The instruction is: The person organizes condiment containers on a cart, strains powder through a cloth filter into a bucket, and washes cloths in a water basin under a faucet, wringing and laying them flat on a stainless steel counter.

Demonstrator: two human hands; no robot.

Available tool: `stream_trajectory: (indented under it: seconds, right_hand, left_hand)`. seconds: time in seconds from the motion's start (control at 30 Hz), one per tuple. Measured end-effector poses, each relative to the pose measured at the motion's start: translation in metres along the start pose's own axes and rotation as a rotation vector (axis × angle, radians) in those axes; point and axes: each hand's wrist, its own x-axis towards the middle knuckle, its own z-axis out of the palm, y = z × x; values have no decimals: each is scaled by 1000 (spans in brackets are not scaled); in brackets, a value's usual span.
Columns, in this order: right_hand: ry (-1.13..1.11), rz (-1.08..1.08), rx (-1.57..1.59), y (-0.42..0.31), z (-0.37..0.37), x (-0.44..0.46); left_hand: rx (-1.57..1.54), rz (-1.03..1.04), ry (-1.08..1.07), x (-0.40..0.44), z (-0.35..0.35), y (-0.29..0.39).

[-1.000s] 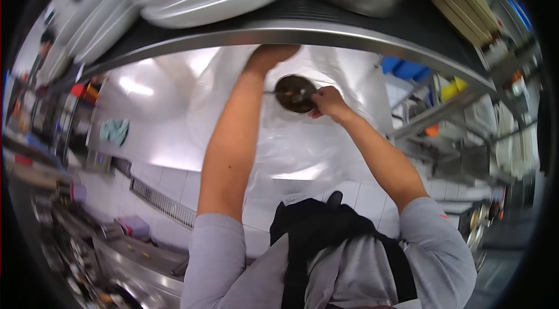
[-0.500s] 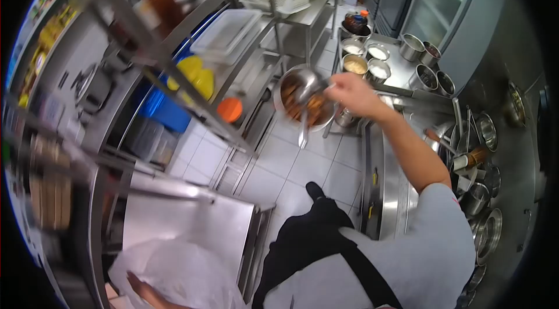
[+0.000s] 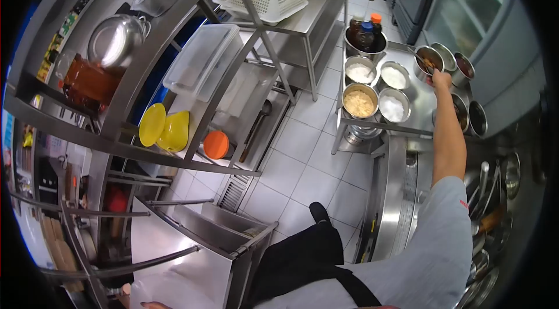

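My right hand (image 3: 442, 80) reaches far out over the steel table and is closed at the near rim of a metal pot (image 3: 441, 60). Brownish food pieces and a spoon (image 3: 417, 54) are inside that pot. Other metal pots stand close around it, one of them holding dark red contents (image 3: 464, 64). At the bottom left edge, only a sliver of my left hand (image 3: 154, 305) shows, beside a clear plastic bag (image 3: 174, 291). Its fingers are mostly cut off by the frame.
Pots of white powder (image 3: 395, 105) and a pot of tan flakes (image 3: 358, 103) stand on the steel table (image 3: 414, 116). Behind them, a large pot (image 3: 381, 47) holds bottles. Shelving (image 3: 192, 163) with yellow bowls (image 3: 174, 131) runs along the left. Utensils and pans line the right.
My right hand has carried the pot of food from over the floor, away and right, to the pots on the steel table. My left hand has mostly slipped below the frame.
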Motion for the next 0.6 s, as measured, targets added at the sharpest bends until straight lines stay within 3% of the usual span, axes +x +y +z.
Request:
stream_trajectory:
  seconds: [0.03, 0.13, 0.2, 0.27, 0.3, 0.33, 0.37, 0.4, 0.43, 0.47, 0.5, 0.53, 0.57, 0.6]
  right_hand:
    - [-8, 56, 38, 12, 11, 12]
    - [-123, 110, 79, 39, 41, 36]
    - [-342, 190, 128, 51, 46, 43]
    - [-282, 149, 154, 39, 37, 25]
    - [-223, 63, -93, 47, 35, 65]
    - [-65, -175, -203, 51, 35, 92]
    - [-294, -276, 15, 43, 31, 87]
    - [-551, -320, 246, 14, 23, 42]
    - [-610, -147, 375, -22, 25, -17]
    - [-1055, -97, 614, -52, 25, -81]
    - [-1020, -109, 579, -83, 24, -186]
    - [-1060, -62, 675, -75, 39, -236]
    - [-1280, -152, 589, -73, 40, -319]
    - [-1636, -293, 499, -69, 38, -426]
  left_hand:
    - [70, 36, 19, -1, -7, 1]
    - [-122, -94, 26, -16, -49, 11]
    - [-245, -421, -139, -3, -56, 8]
    - [-546, -716, -204, 12, -53, -3]
    - [-688, -878, -215, 15, -69, -9]
    - [-817, -1048, -204, 18, -80, -22]
    - [-602, -684, -386, 2, -73, -50]
    - [-383, -316, -443, -8, -73, -71]
    - [-823, -509, -333, -28, -64, -101]
    - [-1087, -720, -317, -24, -80, -100]
    - [-1069, -746, -327, -16, -104, -88]
    - [-1051, -771, -338, -8, -129, -72]
    - [-1030, -845, -345, 1, -149, -66]
    - [-1015, -830, -397, 3, -167, -69]
